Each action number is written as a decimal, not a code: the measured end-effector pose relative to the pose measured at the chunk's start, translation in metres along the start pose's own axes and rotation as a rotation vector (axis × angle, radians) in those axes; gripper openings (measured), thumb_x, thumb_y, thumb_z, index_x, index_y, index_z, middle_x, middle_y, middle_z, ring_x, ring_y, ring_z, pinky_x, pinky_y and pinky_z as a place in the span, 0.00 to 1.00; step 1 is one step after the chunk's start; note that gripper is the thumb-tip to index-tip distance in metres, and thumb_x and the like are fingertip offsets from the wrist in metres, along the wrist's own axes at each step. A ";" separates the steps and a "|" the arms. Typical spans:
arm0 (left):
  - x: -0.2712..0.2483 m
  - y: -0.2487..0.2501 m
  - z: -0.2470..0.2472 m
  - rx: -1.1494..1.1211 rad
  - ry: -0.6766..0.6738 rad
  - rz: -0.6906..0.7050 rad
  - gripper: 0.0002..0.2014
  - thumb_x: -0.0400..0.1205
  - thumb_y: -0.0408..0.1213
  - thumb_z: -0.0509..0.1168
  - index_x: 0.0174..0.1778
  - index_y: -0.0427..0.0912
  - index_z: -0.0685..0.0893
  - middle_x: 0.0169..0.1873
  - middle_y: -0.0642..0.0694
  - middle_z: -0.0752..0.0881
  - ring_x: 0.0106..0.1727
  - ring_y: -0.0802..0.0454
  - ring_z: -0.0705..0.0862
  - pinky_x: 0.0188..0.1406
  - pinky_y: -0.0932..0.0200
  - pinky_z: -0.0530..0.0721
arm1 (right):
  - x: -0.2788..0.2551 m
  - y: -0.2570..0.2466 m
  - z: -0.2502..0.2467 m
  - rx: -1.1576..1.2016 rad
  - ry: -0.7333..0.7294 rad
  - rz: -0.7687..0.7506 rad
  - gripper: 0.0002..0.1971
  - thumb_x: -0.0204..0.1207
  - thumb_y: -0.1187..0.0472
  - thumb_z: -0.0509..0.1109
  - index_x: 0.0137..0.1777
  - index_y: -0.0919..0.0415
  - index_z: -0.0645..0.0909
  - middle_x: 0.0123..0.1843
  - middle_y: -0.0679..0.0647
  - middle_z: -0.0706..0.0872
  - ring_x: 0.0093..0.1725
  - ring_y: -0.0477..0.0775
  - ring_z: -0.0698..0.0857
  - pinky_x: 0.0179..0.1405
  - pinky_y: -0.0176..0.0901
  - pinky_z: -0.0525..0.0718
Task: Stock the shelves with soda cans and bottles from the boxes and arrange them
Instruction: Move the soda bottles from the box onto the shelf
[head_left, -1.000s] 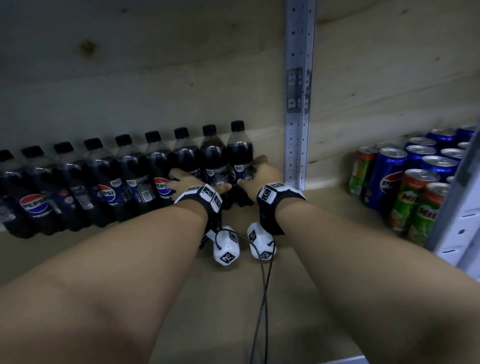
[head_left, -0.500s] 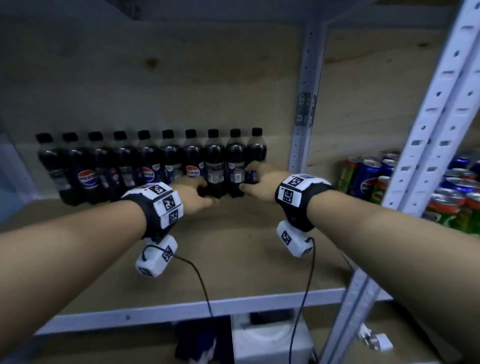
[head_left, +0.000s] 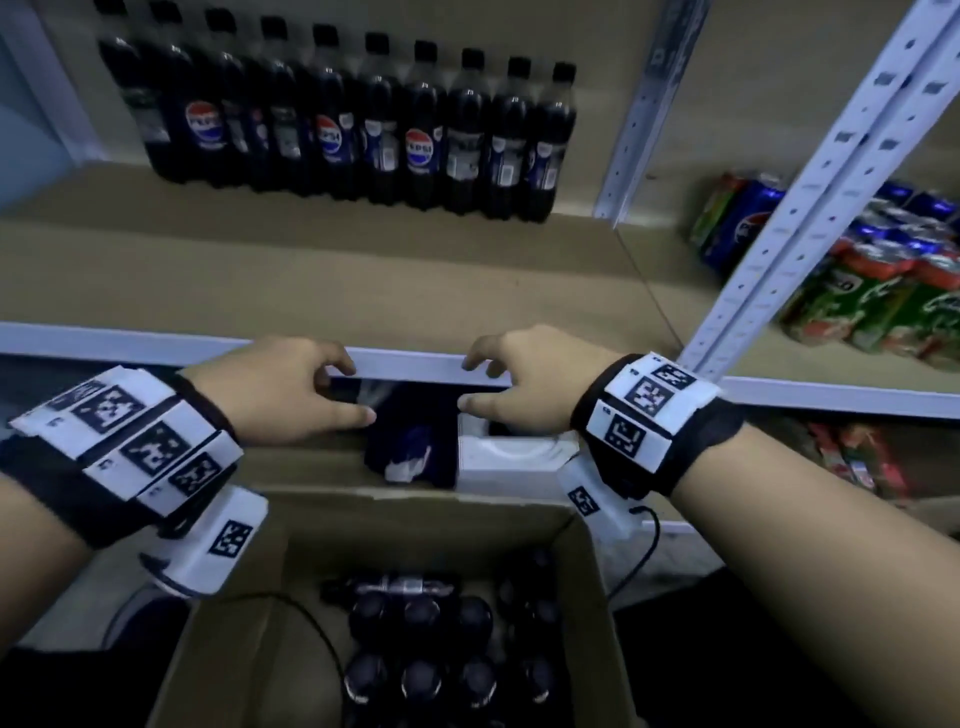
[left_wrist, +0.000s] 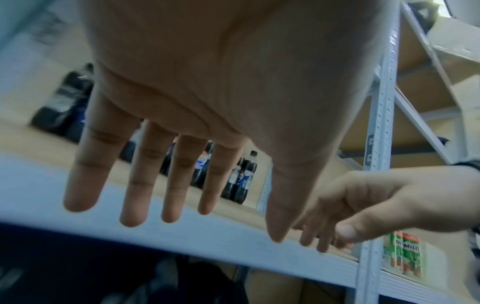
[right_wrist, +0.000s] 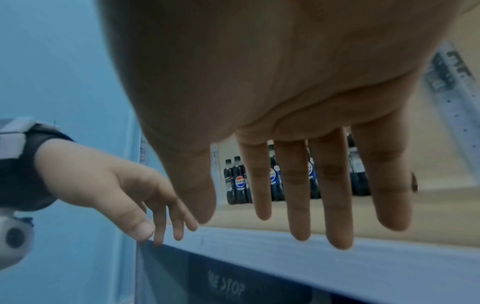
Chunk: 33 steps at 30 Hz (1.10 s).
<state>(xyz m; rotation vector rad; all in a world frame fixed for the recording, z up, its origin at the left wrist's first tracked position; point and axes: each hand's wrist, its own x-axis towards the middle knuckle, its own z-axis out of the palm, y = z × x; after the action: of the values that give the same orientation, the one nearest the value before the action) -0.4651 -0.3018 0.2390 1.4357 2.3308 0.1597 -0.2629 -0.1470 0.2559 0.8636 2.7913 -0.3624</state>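
Ten bottles (head_left: 332, 119) shelved upper left, more capped bottles in the box (head_left: 395, 525) at lower centre; left hand (head_left: 280, 395) and right hand (head_left: 524, 384) empty, fingers loosely spread.

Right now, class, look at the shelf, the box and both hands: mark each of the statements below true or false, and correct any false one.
1. Both hands hold a bottle. False: the left hand and the right hand are empty, fingers spread, near the shelf edge.
2. A row of dark cola bottles stands upright at the back of the shelf. True.
3. The cardboard box below the hands is empty. False: dark bottle caps show inside it.
4. Green and blue cans stand to the right of the shelf post. True.
5. The row of bottles fills the shelf to its front edge. False: bare board lies in front of it.
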 end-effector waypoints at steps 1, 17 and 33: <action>-0.007 -0.005 0.012 -0.020 -0.025 -0.018 0.30 0.75 0.65 0.72 0.70 0.55 0.80 0.58 0.54 0.84 0.56 0.52 0.83 0.56 0.56 0.81 | -0.003 -0.005 0.014 0.016 -0.023 -0.008 0.25 0.81 0.35 0.68 0.74 0.45 0.79 0.62 0.48 0.87 0.58 0.55 0.86 0.60 0.53 0.86; 0.001 -0.044 0.185 0.020 -0.432 -0.024 0.37 0.76 0.60 0.74 0.78 0.50 0.72 0.66 0.46 0.82 0.63 0.48 0.83 0.62 0.48 0.85 | 0.017 -0.023 0.205 -0.005 -0.479 -0.088 0.22 0.77 0.41 0.73 0.62 0.55 0.81 0.53 0.57 0.87 0.51 0.63 0.87 0.51 0.55 0.88; 0.020 -0.090 0.302 -0.335 -0.445 -0.183 0.39 0.69 0.49 0.83 0.76 0.50 0.76 0.63 0.50 0.86 0.60 0.52 0.84 0.58 0.62 0.80 | 0.051 -0.004 0.297 0.198 -0.599 -0.075 0.28 0.70 0.53 0.81 0.71 0.51 0.80 0.58 0.55 0.89 0.54 0.60 0.88 0.53 0.54 0.89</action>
<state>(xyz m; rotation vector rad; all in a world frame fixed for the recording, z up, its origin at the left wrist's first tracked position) -0.4308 -0.3586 -0.0694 0.9730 1.9447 0.1521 -0.2727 -0.2096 -0.0388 0.5628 2.2558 -0.7753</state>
